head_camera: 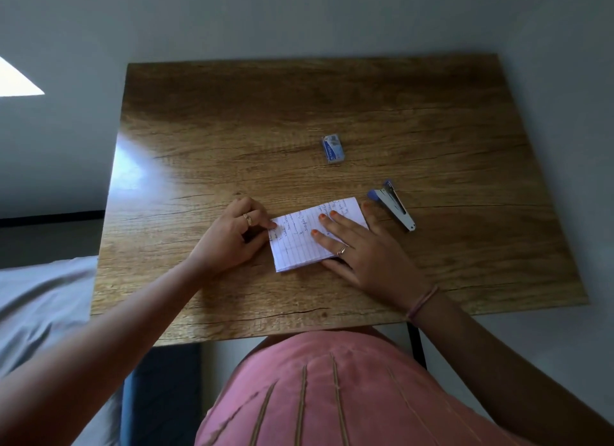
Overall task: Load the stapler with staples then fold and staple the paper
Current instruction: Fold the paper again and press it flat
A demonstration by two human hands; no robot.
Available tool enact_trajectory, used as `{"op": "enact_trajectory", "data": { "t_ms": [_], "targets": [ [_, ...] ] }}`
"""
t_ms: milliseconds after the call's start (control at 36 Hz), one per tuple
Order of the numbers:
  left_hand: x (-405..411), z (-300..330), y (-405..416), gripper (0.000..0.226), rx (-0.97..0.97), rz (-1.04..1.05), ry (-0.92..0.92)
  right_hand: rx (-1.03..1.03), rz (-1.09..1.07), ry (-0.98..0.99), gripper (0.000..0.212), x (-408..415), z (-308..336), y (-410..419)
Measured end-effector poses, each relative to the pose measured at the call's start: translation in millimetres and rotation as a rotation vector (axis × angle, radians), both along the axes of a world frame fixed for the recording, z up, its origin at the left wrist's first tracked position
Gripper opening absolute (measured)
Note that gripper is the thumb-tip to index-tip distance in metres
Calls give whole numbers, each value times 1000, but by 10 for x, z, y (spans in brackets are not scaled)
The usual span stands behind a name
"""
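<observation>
A folded sheet of lined, handwritten paper [299,243] lies flat on the wooden table [299,113]. My right hand [362,249] lies flat on the paper's right half with straight fingers pressing it down. My left hand [232,236] is at the paper's left edge, fingers curled, with fingertips touching that edge. A blue and silver stapler [393,204] lies just right of the paper, beyond my right fingertips. A small blue box of staples [333,148] sits farther back on the table.
The table's near edge [265,329] runs just above my pink-clothed lap. A grey wall stands behind the table. A grey bed or cushion [40,306] is at the left.
</observation>
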State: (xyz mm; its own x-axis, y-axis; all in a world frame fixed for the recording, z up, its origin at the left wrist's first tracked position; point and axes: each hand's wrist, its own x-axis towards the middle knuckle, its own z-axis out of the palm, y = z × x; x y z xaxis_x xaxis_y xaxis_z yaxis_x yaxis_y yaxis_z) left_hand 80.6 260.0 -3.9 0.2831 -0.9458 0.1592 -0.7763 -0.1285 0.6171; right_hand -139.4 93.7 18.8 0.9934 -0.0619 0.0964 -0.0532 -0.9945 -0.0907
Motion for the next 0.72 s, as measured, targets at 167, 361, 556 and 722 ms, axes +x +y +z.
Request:
{"op": "enact_trajectory", "data": {
  "t_ms": [167, 361, 556, 722],
  "targets": [
    [-11, 3, -8, 11, 0, -9, 4, 47, -36, -4, 46, -3, -48, 1],
    [-3, 4, -11, 11, 17, -1, 2, 9, 10, -95, 48, 55, -102, 87],
    [6, -24, -10, 15, 6, 0, -1, 59, 72, -122, 37, 82, -143, 100],
    [9, -19, -7, 13, -1, -4, -9, 129, 81, -80, 37, 63, -214, 91]
  ]
}}
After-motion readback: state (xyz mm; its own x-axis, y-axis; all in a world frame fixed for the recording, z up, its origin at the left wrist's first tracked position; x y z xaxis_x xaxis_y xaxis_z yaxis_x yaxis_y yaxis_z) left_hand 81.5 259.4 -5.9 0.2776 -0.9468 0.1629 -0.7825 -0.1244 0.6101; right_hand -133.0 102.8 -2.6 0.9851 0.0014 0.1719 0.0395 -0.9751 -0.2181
